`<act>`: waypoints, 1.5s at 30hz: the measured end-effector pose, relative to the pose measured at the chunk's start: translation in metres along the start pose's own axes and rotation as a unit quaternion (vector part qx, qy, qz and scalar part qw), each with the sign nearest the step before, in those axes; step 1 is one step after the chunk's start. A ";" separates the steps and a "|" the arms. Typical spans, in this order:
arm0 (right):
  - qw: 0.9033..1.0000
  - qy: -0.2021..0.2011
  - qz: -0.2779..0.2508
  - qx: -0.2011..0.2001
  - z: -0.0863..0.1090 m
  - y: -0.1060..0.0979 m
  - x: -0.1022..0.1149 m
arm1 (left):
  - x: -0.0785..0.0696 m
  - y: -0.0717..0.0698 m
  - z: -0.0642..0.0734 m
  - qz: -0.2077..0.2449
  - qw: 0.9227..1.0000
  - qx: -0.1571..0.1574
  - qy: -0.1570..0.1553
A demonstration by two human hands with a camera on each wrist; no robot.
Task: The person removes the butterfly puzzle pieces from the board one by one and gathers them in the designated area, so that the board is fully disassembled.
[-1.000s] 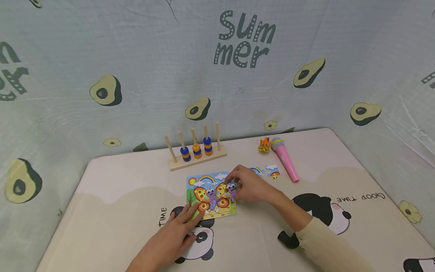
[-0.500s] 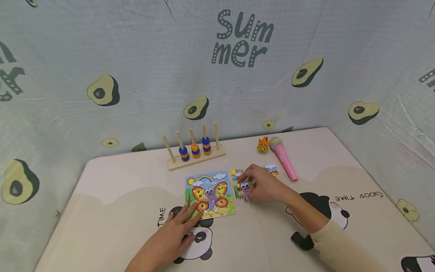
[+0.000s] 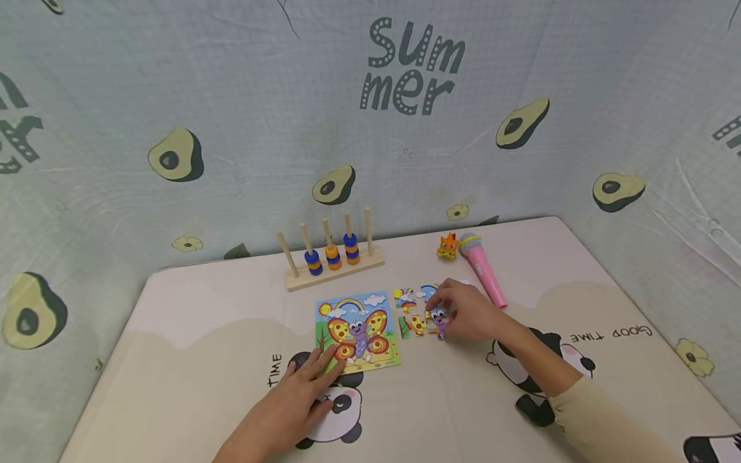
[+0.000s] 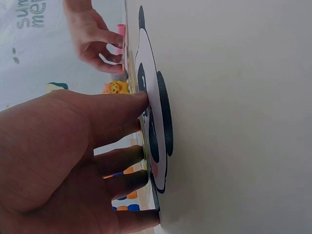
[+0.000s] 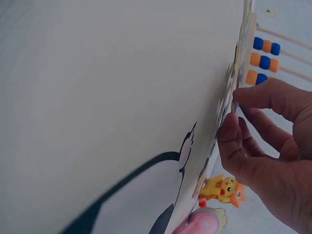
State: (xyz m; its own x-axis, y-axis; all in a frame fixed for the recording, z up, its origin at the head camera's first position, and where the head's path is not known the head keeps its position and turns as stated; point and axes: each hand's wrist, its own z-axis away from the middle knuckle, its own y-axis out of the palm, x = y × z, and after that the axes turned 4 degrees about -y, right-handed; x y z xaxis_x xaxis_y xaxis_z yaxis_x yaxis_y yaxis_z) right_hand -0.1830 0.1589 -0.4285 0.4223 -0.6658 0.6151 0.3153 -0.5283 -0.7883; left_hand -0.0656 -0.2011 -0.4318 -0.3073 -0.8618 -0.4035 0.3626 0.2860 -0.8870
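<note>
In the head view, a square butterfly picture board (image 3: 356, 325) lies on the table. My left hand (image 3: 292, 399) rests with spread, straight fingers at its lower left corner; the left wrist view shows these fingertips (image 4: 139, 175) on the surface. To the board's right, my right hand (image 3: 471, 313) pinches a puzzle piece with a purple butterfly body (image 3: 440, 318) between thumb and fingers. In the right wrist view this piece is seen nearly edge-on. Loose pieces lie close by: a sun piece (image 3: 404, 297), a yellow-wing piece (image 3: 413, 325) and a rainbow piece (image 3: 428, 291), partly hidden by the right hand.
At the back stands a wooden peg rack (image 3: 336, 270) with blue and orange rings. A small orange toy figure (image 3: 448, 246) and a pink toy microphone (image 3: 485, 273) lie at the back right. Patterned cloth (image 3: 260, 161) hangs behind the table.
My right hand has moved right, from the board's right edge to beyond the yellow-wing piece, with the butterfly-body piece still pinched. The left hand has stayed in place.
</note>
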 end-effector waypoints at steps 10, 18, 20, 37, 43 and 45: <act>1.000 0.003 0.006 0.008 -0.001 -0.002 -0.003 | 0.002 0.000 0.001 0.007 1.000 0.000 0.004; 1.000 0.004 0.021 0.011 -0.001 -0.001 0.000 | 0.001 0.000 0.000 0.001 1.000 0.002 -0.002; 1.000 0.005 0.023 0.010 -0.002 -0.001 0.000 | 0.002 0.001 0.001 0.002 1.000 -0.002 0.002; 0.999 0.004 0.032 0.013 -0.001 0.000 0.000 | 0.003 0.002 0.003 0.002 1.000 -0.008 0.008; 0.999 0.008 0.034 0.002 0.000 -0.006 0.007 | 0.002 0.001 0.002 0.002 1.000 -0.005 0.006; 1.000 0.003 0.027 -0.002 -0.001 -0.008 0.010 | 0.002 0.001 0.001 0.002 1.000 -0.003 0.005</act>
State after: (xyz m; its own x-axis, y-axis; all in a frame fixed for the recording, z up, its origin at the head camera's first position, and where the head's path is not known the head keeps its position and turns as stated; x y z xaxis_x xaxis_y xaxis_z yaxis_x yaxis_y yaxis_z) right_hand -0.1816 0.1559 -0.4163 0.4343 -0.6967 0.5709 0.2889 -0.4926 -0.8209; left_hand -0.0652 -0.2027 -0.4332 -0.3158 -0.8563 -0.4087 0.3584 0.2912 -0.8870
